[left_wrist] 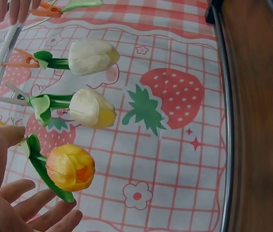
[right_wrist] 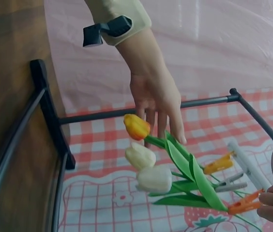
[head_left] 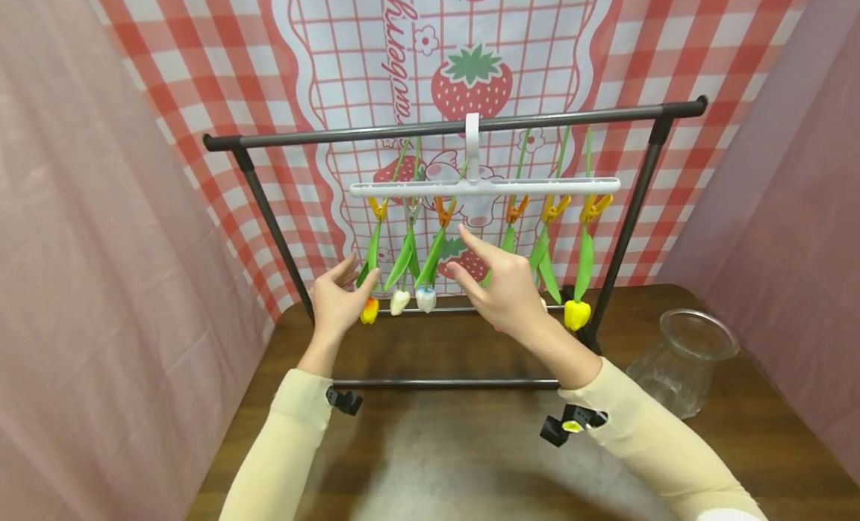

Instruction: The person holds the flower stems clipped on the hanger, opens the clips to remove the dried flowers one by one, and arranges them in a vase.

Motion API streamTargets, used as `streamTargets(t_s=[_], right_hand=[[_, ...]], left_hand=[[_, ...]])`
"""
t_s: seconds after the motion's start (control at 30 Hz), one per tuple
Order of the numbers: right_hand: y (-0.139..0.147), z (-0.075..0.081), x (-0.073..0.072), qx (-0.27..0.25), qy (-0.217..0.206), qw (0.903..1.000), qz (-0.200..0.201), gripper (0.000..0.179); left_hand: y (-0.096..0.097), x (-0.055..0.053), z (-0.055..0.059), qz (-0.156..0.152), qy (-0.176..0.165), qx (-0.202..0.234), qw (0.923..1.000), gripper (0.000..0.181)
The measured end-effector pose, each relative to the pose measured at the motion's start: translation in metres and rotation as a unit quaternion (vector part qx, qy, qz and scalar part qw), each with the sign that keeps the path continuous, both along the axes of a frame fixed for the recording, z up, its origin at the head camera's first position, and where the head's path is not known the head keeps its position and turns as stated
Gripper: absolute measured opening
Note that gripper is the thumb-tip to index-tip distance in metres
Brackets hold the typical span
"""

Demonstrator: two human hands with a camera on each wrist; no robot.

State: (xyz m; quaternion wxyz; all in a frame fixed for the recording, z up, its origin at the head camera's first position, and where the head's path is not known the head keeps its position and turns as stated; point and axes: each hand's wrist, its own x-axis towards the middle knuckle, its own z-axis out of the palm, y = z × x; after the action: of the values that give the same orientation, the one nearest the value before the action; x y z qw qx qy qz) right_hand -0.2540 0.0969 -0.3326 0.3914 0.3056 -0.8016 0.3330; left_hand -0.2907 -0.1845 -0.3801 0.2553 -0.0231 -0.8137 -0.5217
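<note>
A white hanger (head_left: 537, 186) hangs on the rack's top bar, with artificial tulips clipped upside down along it. At its left end my left hand (head_left: 338, 298) reaches beside an orange-yellow tulip (left_wrist: 71, 167); thumb and fingers are spread apart around its leaf, not closed. My right hand (head_left: 502, 286) is held near the hanger's middle, just right of an orange clip (head_left: 444, 212), fingers extended; I cannot tell whether they touch it. Between the hands hang a cream tulip (head_left: 399, 302) and a whitish tulip (head_left: 426, 298). A yellow tulip (head_left: 577, 314) hangs at the right; my right hand partly hides others.
The black rack (head_left: 275, 222) stands on a brown wooden table (head_left: 759, 439). A clear glass vase (head_left: 675, 372) stands right of it. Behind is a strawberry-print checked cloth (head_left: 235, 66); pink curtains (head_left: 134, 282) close off the sides.
</note>
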Motion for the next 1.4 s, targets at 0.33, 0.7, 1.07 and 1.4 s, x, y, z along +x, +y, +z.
streamTargets(t_s=[0.33,0.7,1.07,1.4], right_hand=[[-0.031,0.001,-0.015,-0.013,0.004,0.9994,0.032,0.053],[-0.062,0.004,-0.033,-0.016,-0.038,0.9969,0.068,0.050],[-0.089,0.001,-0.054,-0.019,-0.096,0.9928,0.069,0.052],[-0.105,0.005,-0.067,-0.014,-0.122,0.9922,0.024,0.052]], left_hand=[[0.011,-0.003,0.002,0.022,0.000,-0.010,0.9997,0.055],[0.016,-0.003,0.003,0.027,0.009,-0.005,0.9996,0.051],[0.016,-0.001,0.004,0.037,0.016,0.015,0.9991,0.041],[0.016,0.000,0.003,0.041,0.041,0.039,0.9976,0.036]])
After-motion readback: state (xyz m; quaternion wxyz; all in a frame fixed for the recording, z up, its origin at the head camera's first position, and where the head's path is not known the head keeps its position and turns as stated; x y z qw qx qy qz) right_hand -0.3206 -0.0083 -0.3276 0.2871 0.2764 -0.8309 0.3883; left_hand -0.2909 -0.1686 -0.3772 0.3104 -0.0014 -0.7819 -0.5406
